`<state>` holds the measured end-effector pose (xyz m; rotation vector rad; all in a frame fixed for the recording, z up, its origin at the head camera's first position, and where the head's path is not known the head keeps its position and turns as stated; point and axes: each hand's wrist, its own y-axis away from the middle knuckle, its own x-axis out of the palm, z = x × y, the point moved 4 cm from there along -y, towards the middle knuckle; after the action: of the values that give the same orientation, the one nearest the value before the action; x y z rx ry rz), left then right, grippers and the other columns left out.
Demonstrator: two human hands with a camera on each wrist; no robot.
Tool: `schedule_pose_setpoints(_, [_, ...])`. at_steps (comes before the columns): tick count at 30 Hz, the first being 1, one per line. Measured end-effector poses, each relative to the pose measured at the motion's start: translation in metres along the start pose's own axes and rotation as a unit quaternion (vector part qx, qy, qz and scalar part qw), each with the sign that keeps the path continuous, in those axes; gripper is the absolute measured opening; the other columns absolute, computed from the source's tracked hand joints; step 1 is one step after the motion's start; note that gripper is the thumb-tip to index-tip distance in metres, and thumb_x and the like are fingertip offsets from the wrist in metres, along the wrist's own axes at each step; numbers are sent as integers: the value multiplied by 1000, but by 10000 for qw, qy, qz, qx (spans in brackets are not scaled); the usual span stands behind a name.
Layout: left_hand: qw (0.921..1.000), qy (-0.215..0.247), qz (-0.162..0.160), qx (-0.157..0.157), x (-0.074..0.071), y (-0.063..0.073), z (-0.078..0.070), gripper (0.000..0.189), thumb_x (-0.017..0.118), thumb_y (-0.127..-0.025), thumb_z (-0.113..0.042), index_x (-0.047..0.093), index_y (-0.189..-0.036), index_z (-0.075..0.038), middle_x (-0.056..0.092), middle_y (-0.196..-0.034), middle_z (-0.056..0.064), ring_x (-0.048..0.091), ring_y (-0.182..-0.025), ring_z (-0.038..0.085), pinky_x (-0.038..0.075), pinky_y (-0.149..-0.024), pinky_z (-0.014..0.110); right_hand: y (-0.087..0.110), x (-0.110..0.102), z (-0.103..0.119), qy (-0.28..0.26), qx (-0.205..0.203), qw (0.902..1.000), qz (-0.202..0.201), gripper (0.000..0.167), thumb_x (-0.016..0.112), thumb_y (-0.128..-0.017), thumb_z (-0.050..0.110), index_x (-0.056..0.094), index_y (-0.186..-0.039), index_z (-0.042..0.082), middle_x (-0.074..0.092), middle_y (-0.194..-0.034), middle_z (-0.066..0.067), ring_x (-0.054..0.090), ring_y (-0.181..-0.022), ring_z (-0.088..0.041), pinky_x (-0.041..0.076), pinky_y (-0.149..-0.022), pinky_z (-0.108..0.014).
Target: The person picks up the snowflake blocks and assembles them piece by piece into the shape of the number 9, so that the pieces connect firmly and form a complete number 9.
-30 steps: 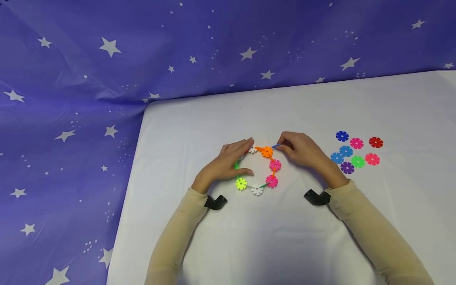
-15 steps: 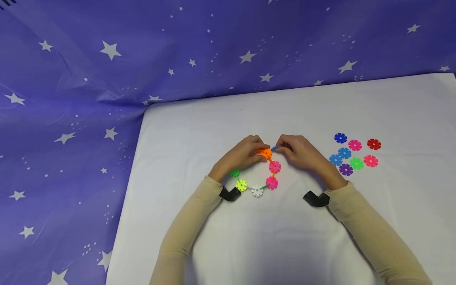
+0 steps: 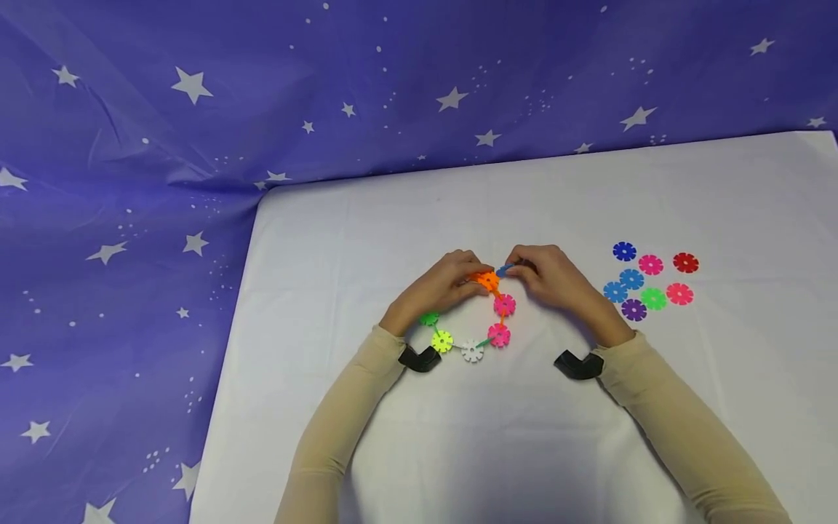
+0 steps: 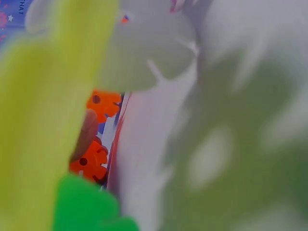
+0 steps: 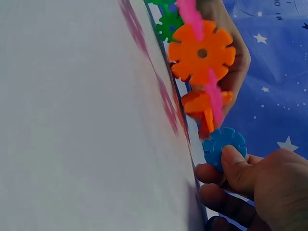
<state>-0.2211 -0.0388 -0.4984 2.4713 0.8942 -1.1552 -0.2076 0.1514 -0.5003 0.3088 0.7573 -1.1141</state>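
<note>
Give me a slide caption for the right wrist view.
The right grip pinches a blue notched disc near the orange discs at the left grip.

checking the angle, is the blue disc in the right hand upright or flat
Roughly upright: pinched by the right hand, the blue disc looks narrow in the head view, round in the right wrist view.

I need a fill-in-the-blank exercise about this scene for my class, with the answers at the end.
1. The pinched disc in the right hand is ____.
2. The left hand holds a linked disc coloured ____.
3. In the head view, the lowest loose disc is ____.
4. The largest white shapes on the backdrop are ____.

Missing words: blue; orange; purple; stars.
</note>
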Motion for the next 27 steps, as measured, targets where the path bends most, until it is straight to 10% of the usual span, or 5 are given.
schedule_pose_setpoints(27, [9983,320,-343,341,2,-1,1,33,68,-93,-21,68,-121,-4,67,-103,4,52,-90,14,43,-82,24,1,7,3,-51,-876,9919,-919,10,72,-84,-4,70,-79,5,66,-68,-3,51,-57,-8,44,-56,-22])
